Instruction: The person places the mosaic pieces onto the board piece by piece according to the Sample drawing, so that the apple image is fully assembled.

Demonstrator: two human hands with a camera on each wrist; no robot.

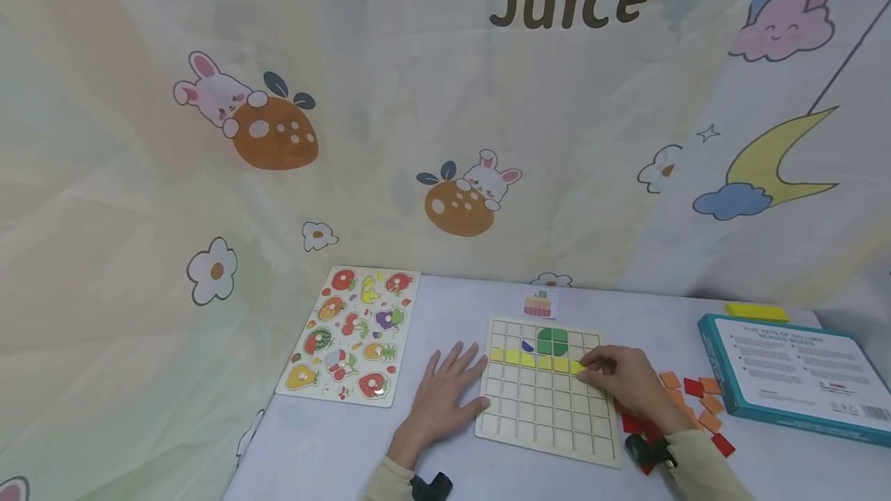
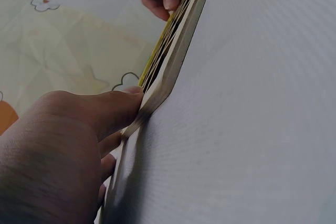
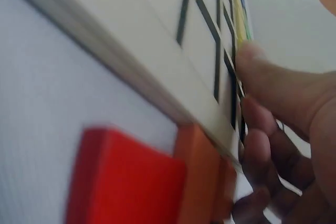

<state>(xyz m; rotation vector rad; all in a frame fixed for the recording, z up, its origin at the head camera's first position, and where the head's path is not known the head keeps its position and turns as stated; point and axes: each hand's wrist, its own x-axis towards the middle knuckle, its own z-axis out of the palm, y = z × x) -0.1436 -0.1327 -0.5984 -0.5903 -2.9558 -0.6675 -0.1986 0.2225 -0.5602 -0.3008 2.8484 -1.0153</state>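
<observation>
The wooden grid board (image 1: 546, 416) lies on the white counter (image 1: 780, 458) in front of me. My right hand (image 1: 626, 381) is at its right side, with thumb and bent forefinger pinched together on a yellow tile (image 1: 577, 368). This tile is at the right end of the visible yellow row, which crosses the far half of the grid board. My left hand (image 1: 442, 393) holds nothing; its fingers are spread apart at the left of the grid board, and the thumb touches the board's left edge.

Farther than the yellow row, still on the grid board, there are green pieces (image 1: 553, 342), and a small blue piece (image 1: 527, 346) lies just left of them. A picture card (image 1: 540, 304) lies just behind the grid board. Left of the grid board is a fruit puzzle board (image 1: 337, 354). To its right, partly under my right arm, orange tiles (image 1: 710, 420) and red tiles (image 1: 722, 445) are scattered; farther right lies a teal box (image 1: 793, 377).
</observation>
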